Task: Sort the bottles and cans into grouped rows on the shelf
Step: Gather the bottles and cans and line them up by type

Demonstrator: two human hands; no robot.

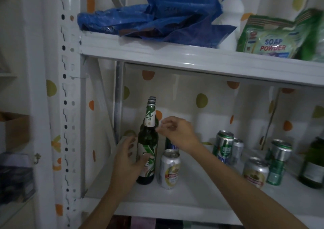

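Note:
Green beer bottles stand in a row at the left end of the white shelf [192, 199]; the front green bottle [148, 141] hides the ones behind it, only their caps show. My left hand [128, 160] rests open against the front bottle's lower left side, thumb on the label. My right hand [177, 132] hovers at its neck, fingertips close to the neck label, holding nothing. A silver can with a red and gold label [169, 169] stands just right of the bottle, with a blue can [171, 145] behind it.
Several green and silver cans [223, 147] and a gold-labelled can [255, 172] stand at the right, with a dark green bottle [313, 165] at the far right edge. The upper shelf holds blue bags [157, 21], a white bottle [231, 13] and a soap powder bag [278, 37].

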